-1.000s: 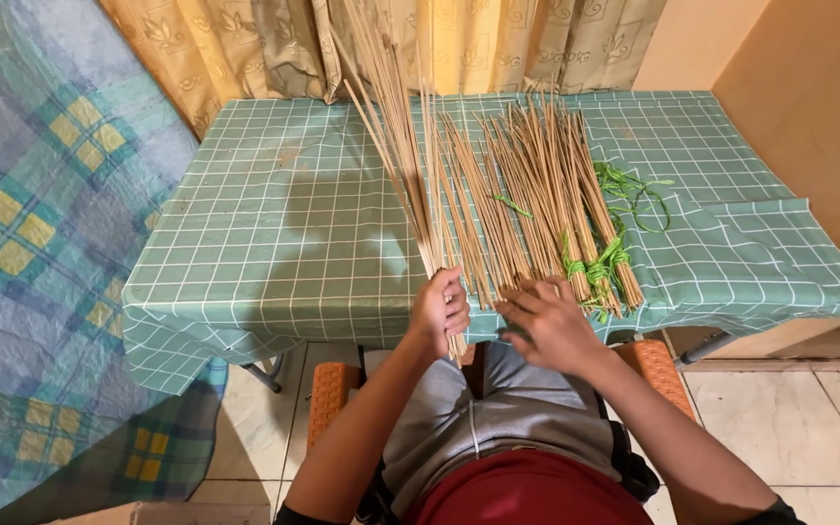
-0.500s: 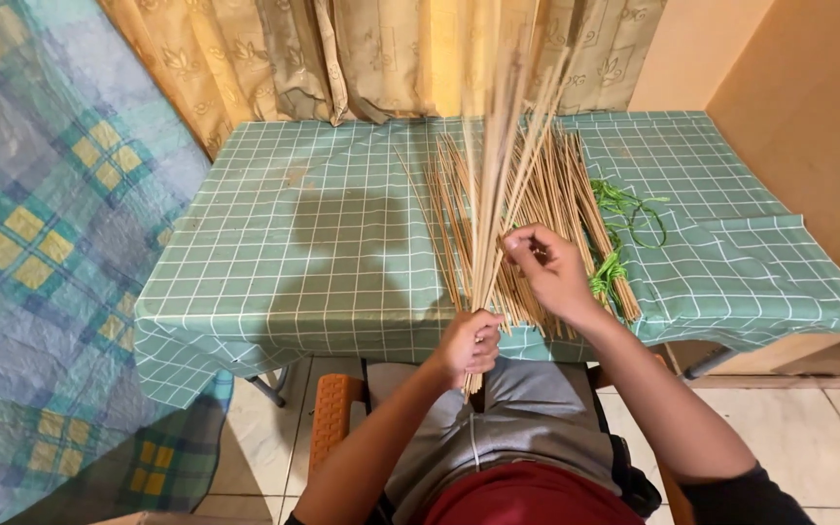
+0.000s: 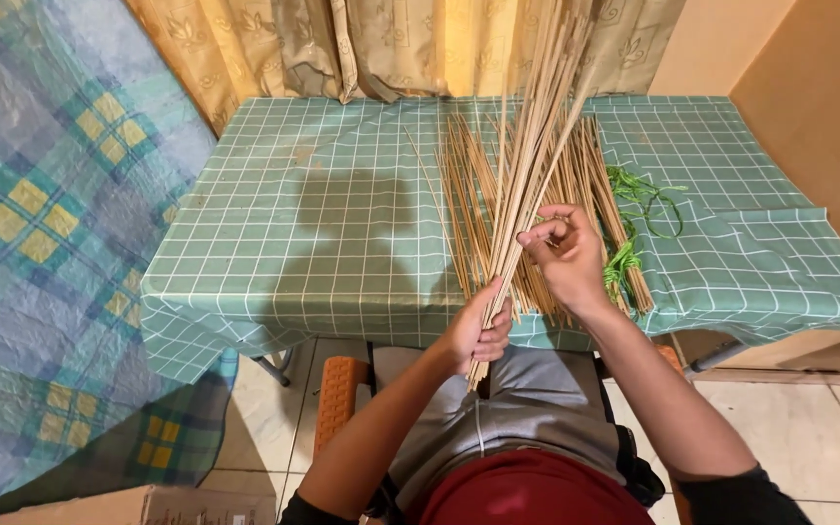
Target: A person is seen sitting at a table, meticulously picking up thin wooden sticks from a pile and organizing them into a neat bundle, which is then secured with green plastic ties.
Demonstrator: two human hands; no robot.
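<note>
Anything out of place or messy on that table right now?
Nothing looks damaged or spilled. The green string lies in a loose tangle beside the pile of sticks on the tablecloth, and one thin stick lies apart at an angle. The left hand grips a bundle of sticks; the right hand touches it.

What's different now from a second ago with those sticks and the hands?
The left hand has lifted its bundle of thin sticks off the table and pulled its lower end back toward the body, so it stands tilted. The right hand left the flat pile and rose to pinch the held sticks midway. The pile, the green strips and the checked tablecloth stayed put.
</note>
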